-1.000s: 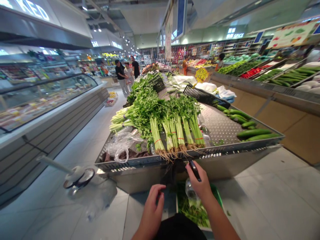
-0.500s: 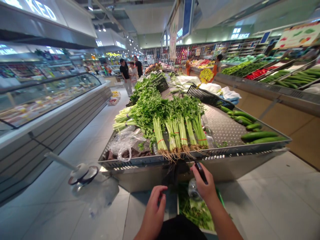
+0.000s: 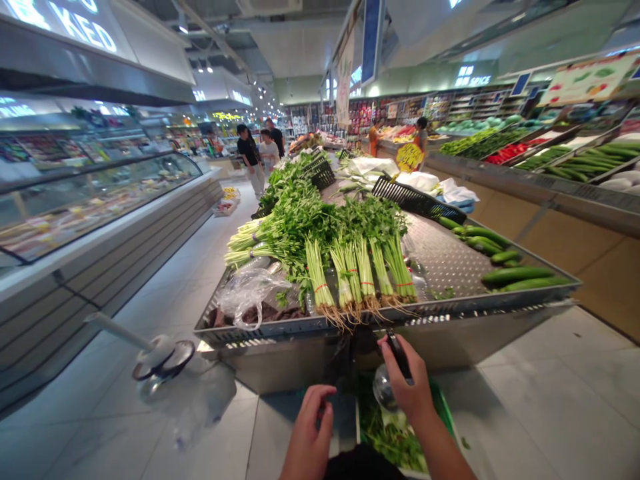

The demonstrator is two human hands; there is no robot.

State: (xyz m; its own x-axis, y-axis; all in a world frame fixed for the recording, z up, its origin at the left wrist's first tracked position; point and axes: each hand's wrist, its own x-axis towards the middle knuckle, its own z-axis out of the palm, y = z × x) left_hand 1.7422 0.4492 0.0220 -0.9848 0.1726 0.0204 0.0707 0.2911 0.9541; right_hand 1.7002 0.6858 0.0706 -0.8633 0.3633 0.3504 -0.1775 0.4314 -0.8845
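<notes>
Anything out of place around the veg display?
Two things. A crumpled clear plastic bag lies loose beside the celery bunches on the display. A white-handled object, unclear what, lies with clear plastic on the aisle floor, not stowed.

table [image 3: 443,257]: dimpled stainless steel, dull sheen
black item [image 3: 399,355]: smooth, glossy
bag [image 3: 384,388]: thin clear plastic, crinkled
crate [image 3: 417,200]: black slatted plastic, matt
floor tiles [image 3: 550,393]: smooth, glossy
</notes>
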